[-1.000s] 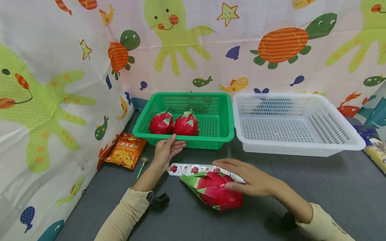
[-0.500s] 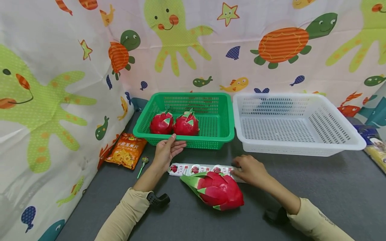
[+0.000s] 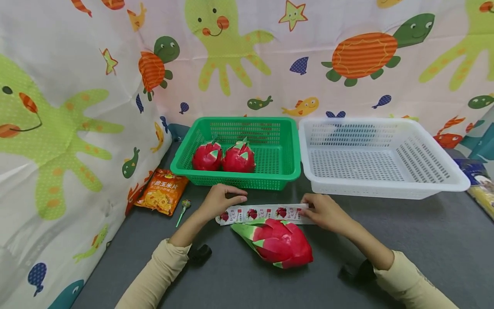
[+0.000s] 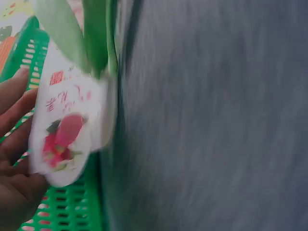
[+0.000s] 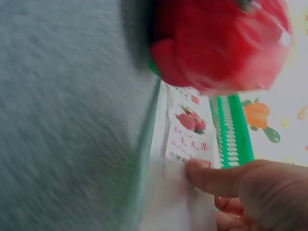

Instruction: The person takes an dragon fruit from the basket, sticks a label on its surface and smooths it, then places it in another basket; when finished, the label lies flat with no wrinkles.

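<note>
A strip of dragon fruit stickers [image 3: 266, 213] lies across the dark table, white with printed fruit and red lettering. My right hand [image 3: 326, 212] pinches its right end; in the right wrist view the thumb [image 5: 216, 178] presses on the paper beside a label. By the strip's left end is my left hand [image 3: 220, 201], its fingers pointing right along the upper edge. The left wrist view shows fingers [image 4: 19, 110] loosely bent beside the sticker end, with no clear grip. Just in front of the strip lies a red dragon fruit [image 3: 283, 244] with green leaf tips, touched by neither hand.
Behind the left hand stands a green basket [image 3: 266, 177] with two dragon fruits [image 3: 238, 158] inside. A white basket [image 3: 386, 184] is right of it. An orange snack bag [image 3: 164, 191] and a lollipop [image 3: 184, 208] lie left; another packet [image 3: 478, 176] lies far right.
My left hand has left the green basket's front and come down to the strip's left end. My right hand has moved off the dragon fruit and now pinches the strip, which is slightly raised.
</note>
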The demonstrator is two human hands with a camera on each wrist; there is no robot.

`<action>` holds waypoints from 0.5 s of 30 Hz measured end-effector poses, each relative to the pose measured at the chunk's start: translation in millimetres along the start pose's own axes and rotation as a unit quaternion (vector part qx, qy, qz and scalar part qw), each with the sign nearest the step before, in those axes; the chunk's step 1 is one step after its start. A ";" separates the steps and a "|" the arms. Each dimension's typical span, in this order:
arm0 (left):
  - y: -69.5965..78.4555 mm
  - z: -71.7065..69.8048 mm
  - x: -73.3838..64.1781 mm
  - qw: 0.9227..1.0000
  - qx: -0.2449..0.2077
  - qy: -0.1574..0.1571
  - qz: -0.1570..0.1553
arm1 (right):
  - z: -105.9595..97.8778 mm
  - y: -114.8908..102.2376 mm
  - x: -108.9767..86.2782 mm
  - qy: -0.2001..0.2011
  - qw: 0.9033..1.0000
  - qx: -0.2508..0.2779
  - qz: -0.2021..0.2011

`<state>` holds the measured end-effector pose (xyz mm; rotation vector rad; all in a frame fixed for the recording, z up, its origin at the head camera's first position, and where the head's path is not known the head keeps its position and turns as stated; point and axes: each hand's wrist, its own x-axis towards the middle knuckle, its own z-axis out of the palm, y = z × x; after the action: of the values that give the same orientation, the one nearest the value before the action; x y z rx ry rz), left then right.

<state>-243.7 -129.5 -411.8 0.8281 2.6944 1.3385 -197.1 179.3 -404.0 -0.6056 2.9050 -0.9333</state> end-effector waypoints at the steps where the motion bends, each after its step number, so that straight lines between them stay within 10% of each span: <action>1: 0.6 -2.2 0.3 1.000 0.015 -0.012 0.002 | -2.8 0.4 0.1 0.001 1.000 0.004 -0.002; 5: 1.2 -10.6 2.1 0.999 0.007 -0.048 -0.006 | -11.8 2.2 -0.7 0.004 1.000 0.006 -0.006; 15: 47.0 -22.3 -6.7 0.998 -0.048 0.001 -0.027 | -21.2 0.2 -6.3 -0.015 0.999 -0.043 -0.024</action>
<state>-222.3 -125.9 -364.0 0.7413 2.6103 1.4455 -194.4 193.6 -387.4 -0.6914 2.9282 -0.8007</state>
